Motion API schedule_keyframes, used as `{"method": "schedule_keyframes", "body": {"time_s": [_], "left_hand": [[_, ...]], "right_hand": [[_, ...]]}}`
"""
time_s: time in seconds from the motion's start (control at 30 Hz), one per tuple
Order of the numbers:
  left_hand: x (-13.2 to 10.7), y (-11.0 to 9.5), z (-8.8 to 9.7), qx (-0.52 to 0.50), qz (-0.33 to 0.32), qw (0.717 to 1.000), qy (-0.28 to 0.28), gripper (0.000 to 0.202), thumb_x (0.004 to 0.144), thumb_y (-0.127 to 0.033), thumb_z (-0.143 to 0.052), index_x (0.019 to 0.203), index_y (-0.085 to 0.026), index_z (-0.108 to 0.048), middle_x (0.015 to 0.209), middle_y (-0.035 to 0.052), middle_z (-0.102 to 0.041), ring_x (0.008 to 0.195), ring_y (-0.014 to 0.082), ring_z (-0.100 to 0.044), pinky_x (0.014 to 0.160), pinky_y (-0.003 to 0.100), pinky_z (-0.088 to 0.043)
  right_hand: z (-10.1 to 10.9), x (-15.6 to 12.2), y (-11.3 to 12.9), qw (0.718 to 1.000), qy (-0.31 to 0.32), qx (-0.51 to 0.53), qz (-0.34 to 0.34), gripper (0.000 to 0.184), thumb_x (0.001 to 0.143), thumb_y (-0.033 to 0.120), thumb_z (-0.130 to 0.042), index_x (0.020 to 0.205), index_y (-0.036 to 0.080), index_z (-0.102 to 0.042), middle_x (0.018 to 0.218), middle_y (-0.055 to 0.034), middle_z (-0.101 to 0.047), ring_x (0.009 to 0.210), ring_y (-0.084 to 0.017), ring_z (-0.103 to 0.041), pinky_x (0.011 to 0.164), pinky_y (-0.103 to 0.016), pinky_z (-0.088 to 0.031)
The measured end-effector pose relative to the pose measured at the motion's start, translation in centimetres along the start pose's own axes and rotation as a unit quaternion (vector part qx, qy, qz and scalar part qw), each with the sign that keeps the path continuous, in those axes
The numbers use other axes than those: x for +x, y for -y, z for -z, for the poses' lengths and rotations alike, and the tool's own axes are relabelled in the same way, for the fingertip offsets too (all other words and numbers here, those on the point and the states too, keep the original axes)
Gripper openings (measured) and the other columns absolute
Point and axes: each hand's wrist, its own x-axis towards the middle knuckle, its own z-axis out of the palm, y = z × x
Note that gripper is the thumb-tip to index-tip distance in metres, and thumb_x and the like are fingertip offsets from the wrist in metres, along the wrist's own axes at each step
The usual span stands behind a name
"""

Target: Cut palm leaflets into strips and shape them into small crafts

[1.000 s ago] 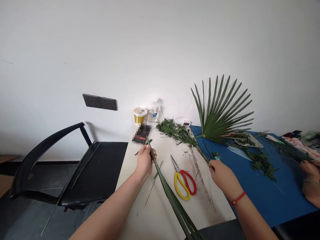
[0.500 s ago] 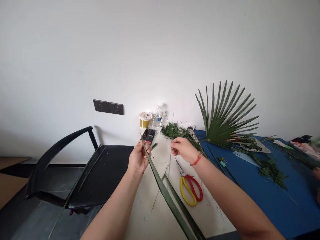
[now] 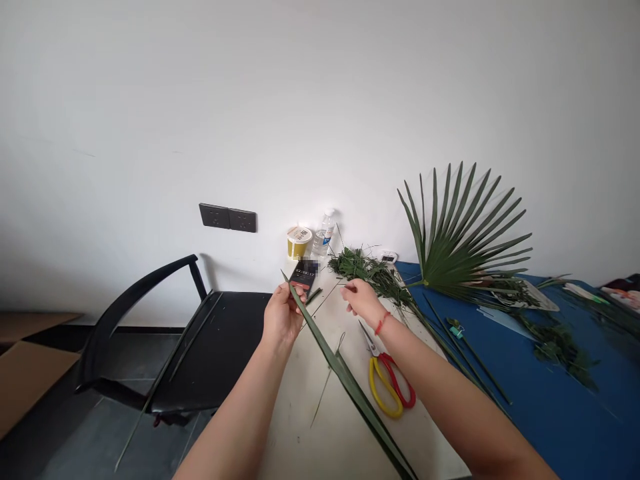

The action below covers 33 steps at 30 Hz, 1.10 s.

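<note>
My left hand [image 3: 284, 308] is closed on a long green palm leaf strip [image 3: 320, 340] near its pointed tip. The strip slants down to the right, over the pale table and toward me. My right hand [image 3: 359, 299], with a red cord at the wrist, hovers apart from the strip, just in front of a heap of shredded leaf bits [image 3: 365, 267]. Its fingers are loosely bent and I see nothing between them. Below it lie scissors [image 3: 385, 380] with one yellow and one red handle. A thin leaf shred [image 3: 323, 397] rests on the table beside the strip.
Behind my left hand are a phone [image 3: 303, 275], a yellow cup [image 3: 299, 245] and a water bottle [image 3: 325, 233]. A fan palm leaf [image 3: 450, 247] and leaf stalks lie on the blue surface [image 3: 540, 427] at right. A black chair [image 3: 215, 353] stands at left.
The thin shred that my right hand pinched is out of its fingers, which have loosened. My left hand still holds the leaf strip. The view has shifted slightly left.
</note>
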Motion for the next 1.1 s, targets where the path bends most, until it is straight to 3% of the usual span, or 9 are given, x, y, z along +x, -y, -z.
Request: {"method": "schedule_keyframes", "body": {"time_s": [0.07,0.13,0.23,0.33,0.6,0.73,0.8,0.9,1.1], "left_hand": [[0.2,0.4,0.1,0.03,-0.028,0.999,-0.004,0.017,0.091,-0.021,-0.057,0.076,-0.017,-0.05,0.063,0.0016,-0.061,0.049,0.0109,-0.057,0.035,0.015,-0.035],[0.3,0.7,0.1,0.061,-0.054,0.997,-0.003,0.018,0.09,-0.024,-0.06,0.076,-0.018,-0.05,0.063,0.0023,-0.063,0.049,0.012,-0.058,0.035,0.016,-0.036],[0.3,1.1,-0.1,0.102,-0.082,0.991,-0.002,0.021,0.089,-0.029,-0.062,0.076,-0.018,-0.05,0.065,0.0027,-0.065,0.048,0.0124,-0.059,0.035,0.017,-0.037],[0.3,1.3,-0.4,0.134,-0.099,0.986,-0.004,0.022,0.09,-0.031,-0.061,0.077,-0.018,-0.049,0.065,0.0022,-0.065,0.047,0.0123,-0.058,0.035,0.018,-0.037],[-0.4,1.6,-2.1,0.181,-0.102,0.978,0.009,0.026,0.09,-0.04,-0.063,0.081,-0.019,-0.05,0.066,0.0034,-0.067,0.048,0.0133,-0.06,0.037,0.019,-0.04],[-2.8,2.5,-3.3,0.254,-0.027,0.966,0.028,0.04,0.082,-0.055,-0.068,0.089,-0.016,-0.061,0.071,0.0069,-0.069,0.049,0.0153,-0.062,0.036,0.021,-0.041],[-4.5,3.3,-4.0,0.324,0.046,0.942,0.074,0.041,0.073,-0.05,-0.079,0.085,-0.013,-0.066,0.079,0.0107,-0.072,0.053,0.0156,-0.064,0.037,0.021,-0.042],[-6.3,4.5,-4.8,0.363,0.102,0.921,0.098,0.036,0.062,-0.04,-0.088,0.076,-0.012,-0.069,0.068,0.0063,-0.066,0.055,0.0161,-0.063,0.036,0.021,-0.041],[-6.4,5.5,-5.2,0.329,0.102,0.935,0.088,0.033,0.06,-0.028,-0.089,0.054,-0.013,-0.06,0.05,0.0016,-0.057,0.044,0.011,-0.053,0.037,0.021,-0.042]], "right_hand": [[0.7,-3.5,-0.5,0.999,0.046,-0.011,0.026,0.026,0.096,0.038,-0.06,0.094,0.013,-0.068,0.087,-0.0056,-0.07,0.063,-0.013,-0.062,0.053,-0.024,-0.049],[1.6,-7.2,-1.2,0.994,0.105,-0.01,0.039,0.039,0.096,0.047,-0.056,0.081,0.014,-0.069,0.071,-0.0042,-0.069,0.054,-0.012,-0.059,0.043,-0.022,-0.04],[3.2,-11.6,-2.6,0.984,0.171,-0.01,0.045,0.045,0.093,0.057,-0.054,0.083,0.015,-0.069,0.071,-0.0049,-0.071,0.056,-0.013,-0.062,0.047,-0.022,-0.041],[4.5,-13.7,-4.3,0.979,0.203,0.007,0.024,0.039,0.091,0.054,-0.059,0.089,0.016,-0.067,0.077,-0.0057,-0.074,0.061,-0.014,-0.065,0.052,-0.023,-0.043],[4.0,-14.2,-7.5,0.981,0.155,0.112,-0.019,0.025,0.078,0.039,-0.07,0.068,0.018,-0.062,0.062,-0.0023,-0.069,0.049,-0.013,-0.058,0.048,-0.024,-0.041],[3.5,-13.5,-7.6,0.982,0.084,0.168,0.005,0.022,0.078,0.037,-0.07,0.068,0.018,-0.064,0.062,-0.0026,-0.07,0.05,-0.013,-0.059,0.049,-0.026,-0.045],[3.3,-12.8,-7.4,0.984,0.035,0.175,0.021,0.021,0.077,0.036,-0.07,0.067,0.018,-0.066,0.062,-0.0032,-0.07,0.05,-0.014,-0.06,0.05,-0.026,-0.047],[2.8,-11.9,-7.1,0.984,-0.01,0.176,0.033,0.02,0.078,0.036,-0.07,0.069,0.018,-0.067,0.062,-0.0028,-0.071,0.052,-0.015,-0.061,0.051,-0.027,-0.048],[1.6,-10.9,-7.0,0.986,-0.009,0.161,0.053,0.022,0.081,0.039,-0.066,0.073,0.018,-0.068,0.065,-0.0032,-0.072,0.056,-0.017,-0.065,0.053,-0.028,-0.051]]}}
